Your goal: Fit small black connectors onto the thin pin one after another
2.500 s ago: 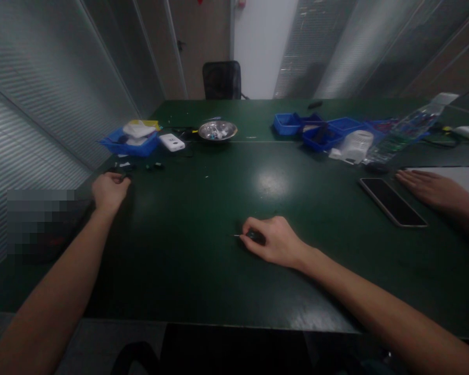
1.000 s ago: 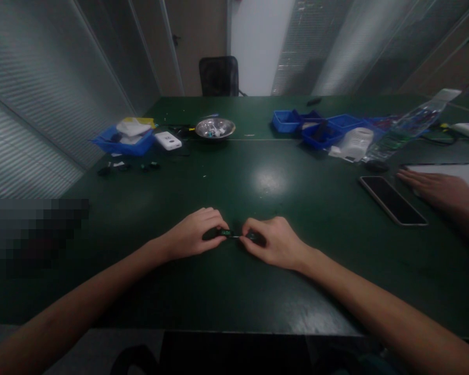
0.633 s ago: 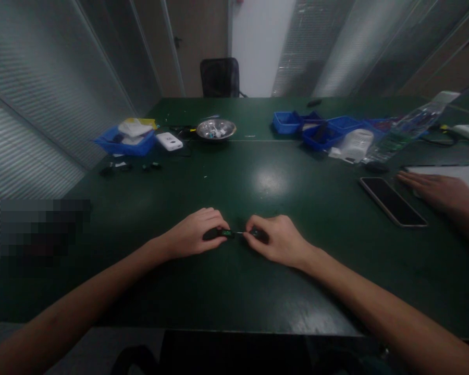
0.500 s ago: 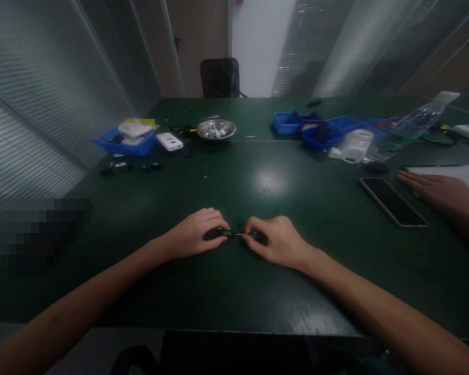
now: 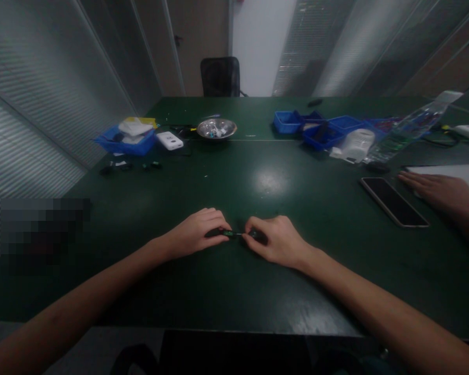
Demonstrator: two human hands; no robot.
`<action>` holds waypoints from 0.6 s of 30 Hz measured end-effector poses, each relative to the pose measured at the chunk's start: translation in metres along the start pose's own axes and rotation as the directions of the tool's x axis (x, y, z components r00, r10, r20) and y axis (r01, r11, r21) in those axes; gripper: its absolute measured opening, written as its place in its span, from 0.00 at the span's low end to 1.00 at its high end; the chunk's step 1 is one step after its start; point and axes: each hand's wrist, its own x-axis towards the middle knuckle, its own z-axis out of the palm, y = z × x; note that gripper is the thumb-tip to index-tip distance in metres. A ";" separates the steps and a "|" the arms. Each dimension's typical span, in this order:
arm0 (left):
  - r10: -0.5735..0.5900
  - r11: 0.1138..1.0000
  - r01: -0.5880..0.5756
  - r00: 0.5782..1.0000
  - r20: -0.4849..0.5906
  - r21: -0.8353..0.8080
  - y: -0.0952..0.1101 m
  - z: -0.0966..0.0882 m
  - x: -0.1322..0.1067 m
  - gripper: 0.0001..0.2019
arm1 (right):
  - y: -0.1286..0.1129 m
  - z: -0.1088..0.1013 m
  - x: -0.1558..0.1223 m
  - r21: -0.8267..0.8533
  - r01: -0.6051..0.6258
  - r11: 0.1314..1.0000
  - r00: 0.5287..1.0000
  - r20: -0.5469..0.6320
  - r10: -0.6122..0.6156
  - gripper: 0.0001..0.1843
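Note:
Close together over the near middle of the green table, my two hands work on small items. My left hand [image 5: 203, 230] is closed in a pinch on a small black piece with green on it [image 5: 229, 234]; part of it is hidden by the fingers. Facing it, my right hand [image 5: 275, 238] pinches a small dark tool [image 5: 257, 236], mostly covered by the fingers. A thin metal shaft [image 5: 239, 234] spans the narrow gap between the hands, like a screwdriver's. Whether its tip touches the piece cannot be made out.
A phone [image 5: 394, 202] and another person's hand [image 5: 437, 188] lie to the right. Farther back are a metal bowl [image 5: 216, 136], a filled blue bin [image 5: 140, 148], a white device [image 5: 170, 140], more blue bins [image 5: 287, 124] and a plastic bottle [image 5: 404, 130]. Small dark parts [image 5: 155, 165] lie left.
The opening between my left thumb and fingers looks slightly narrower. Both hands otherwise stay in place with the same items held.

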 end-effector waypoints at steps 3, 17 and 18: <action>-0.003 1.000 0.003 1.000 0.004 -0.002 0.001 0.000 0.000 0.10 | 0.001 0.001 0.000 0.006 0.000 1.000 1.000 -0.004 0.000 0.13; -0.012 1.000 0.012 1.000 0.005 0.002 0.001 0.000 0.000 0.10 | 0.001 0.003 0.000 0.016 -0.004 1.000 1.000 -0.028 0.004 0.13; -0.014 1.000 0.014 1.000 0.008 0.001 0.001 -0.001 0.000 0.10 | 0.001 0.003 0.000 0.017 -0.004 1.000 1.000 -0.028 0.004 0.13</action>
